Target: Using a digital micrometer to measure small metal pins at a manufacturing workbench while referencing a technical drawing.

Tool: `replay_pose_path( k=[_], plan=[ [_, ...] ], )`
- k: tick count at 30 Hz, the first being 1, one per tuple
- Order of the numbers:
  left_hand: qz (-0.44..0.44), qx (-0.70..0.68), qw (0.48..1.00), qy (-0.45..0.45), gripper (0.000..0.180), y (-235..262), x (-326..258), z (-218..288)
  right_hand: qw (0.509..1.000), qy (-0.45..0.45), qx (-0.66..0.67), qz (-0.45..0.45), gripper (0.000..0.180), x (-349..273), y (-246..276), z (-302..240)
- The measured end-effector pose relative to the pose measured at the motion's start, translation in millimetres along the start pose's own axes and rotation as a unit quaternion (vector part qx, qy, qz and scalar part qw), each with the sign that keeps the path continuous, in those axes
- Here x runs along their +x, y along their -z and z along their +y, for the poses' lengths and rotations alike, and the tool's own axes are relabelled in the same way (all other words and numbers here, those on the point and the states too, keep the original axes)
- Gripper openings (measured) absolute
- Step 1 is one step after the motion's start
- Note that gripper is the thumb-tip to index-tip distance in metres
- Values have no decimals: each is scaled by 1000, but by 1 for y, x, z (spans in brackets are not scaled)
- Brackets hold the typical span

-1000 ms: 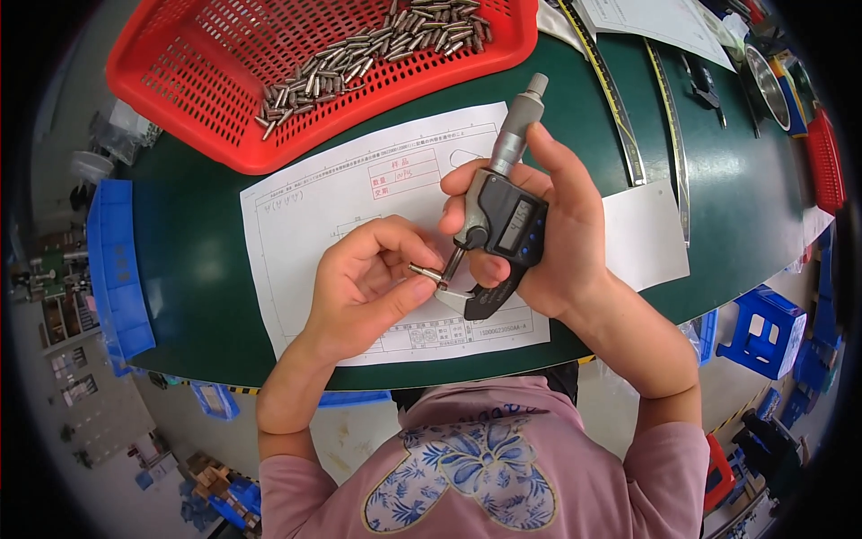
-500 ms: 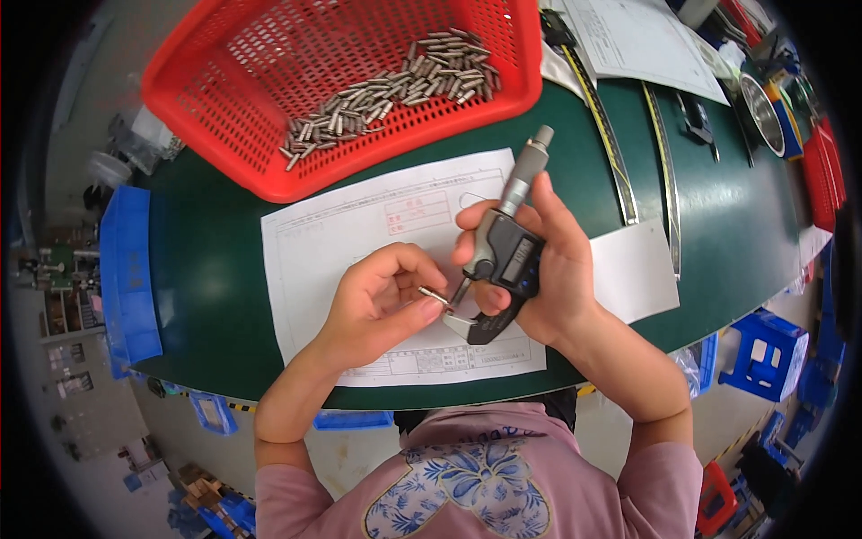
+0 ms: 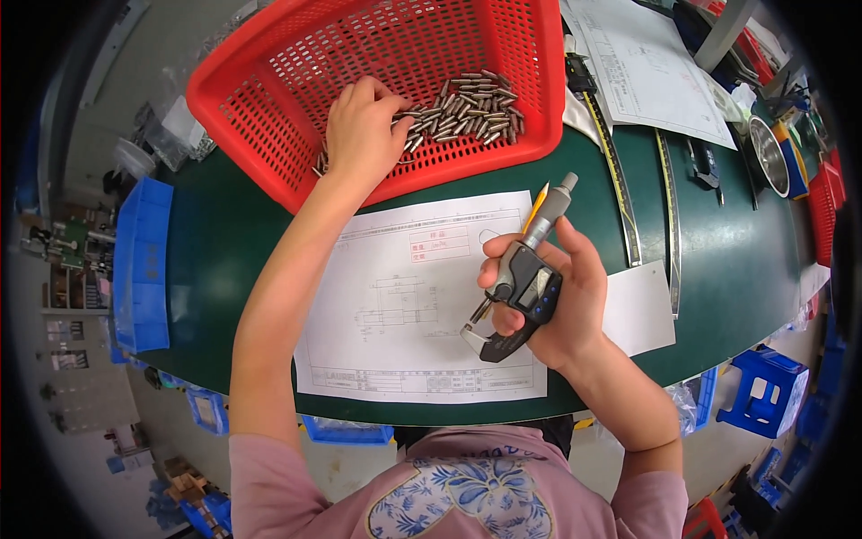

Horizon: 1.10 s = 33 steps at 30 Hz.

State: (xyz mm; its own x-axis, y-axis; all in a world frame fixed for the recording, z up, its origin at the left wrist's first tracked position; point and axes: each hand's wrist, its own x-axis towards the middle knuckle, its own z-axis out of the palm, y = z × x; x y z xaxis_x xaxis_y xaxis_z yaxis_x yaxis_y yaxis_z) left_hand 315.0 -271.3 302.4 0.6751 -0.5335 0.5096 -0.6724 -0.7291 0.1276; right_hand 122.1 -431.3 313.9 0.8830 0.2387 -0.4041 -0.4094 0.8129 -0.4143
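The left hand (image 3: 362, 126) reaches into the red basket (image 3: 269, 99) at the far edge of the green table (image 3: 718, 269), its fingers curled down onto the heap of small metal pins (image 3: 467, 103) that lies along the basket's near wall; whether a pin is pinched between them cannot be told, since the back of the hand hides the fingertips. A few pins lie apart from the heap, just left of the wrist. The right hand (image 3: 557, 301) is clenched round a digital micrometer (image 3: 521, 287), holding it tilted above the drawing sheet (image 3: 395, 305), with the grey thimble end pointing up and away toward the basket and the open frame end pointing down toward the person. The thumb lies across the body beside the small screen, and the other fingers wrap round from behind. A yellow pencil (image 3: 536, 207) shows just beside the micrometer's upper end, resting on the sheet. A smaller blank paper (image 3: 639, 310) lies to the right of the hand, partly under it. Two long steel rulers (image 3: 620, 193) lie farther right on the table, and another printed sheet (image 3: 646, 72) sits beyond them, next to the basket. Blue bins (image 3: 142, 260) stand off the table's left edge.
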Motion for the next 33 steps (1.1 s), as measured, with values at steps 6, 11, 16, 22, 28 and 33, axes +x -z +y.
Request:
replay_pose_path(
  k=[6, 11, 16, 22, 28, 33],
  plan=[
    [-13, -83, 995, 54, 10, 10, -8, 10, 1000, 4, -1, 0, 61, 1, -1, -1],
    [-102, -513, 840, 144, 11, 49, -75, 61, 1000, 22, 7, 2, 63, 0, 2, -5],
    [-160, -631, 746, 137, 16, 72, -117, 86, 1000, 3, -9, -14, 62, 0, -3, -3],
    [-163, -581, 789, 118, 17, 72, -120, 90, 1000, -10, -22, -8, 62, 0, 0, 0],
    [-179, -528, 824, 99, 18, 76, -119, 91, 999, -8, -26, -17, 60, 1, 0, 1],
    [-173, -525, 830, 77, 19, 73, -119, 90, 999, -19, -33, -15, 61, 2, 2, 1]
  ],
)
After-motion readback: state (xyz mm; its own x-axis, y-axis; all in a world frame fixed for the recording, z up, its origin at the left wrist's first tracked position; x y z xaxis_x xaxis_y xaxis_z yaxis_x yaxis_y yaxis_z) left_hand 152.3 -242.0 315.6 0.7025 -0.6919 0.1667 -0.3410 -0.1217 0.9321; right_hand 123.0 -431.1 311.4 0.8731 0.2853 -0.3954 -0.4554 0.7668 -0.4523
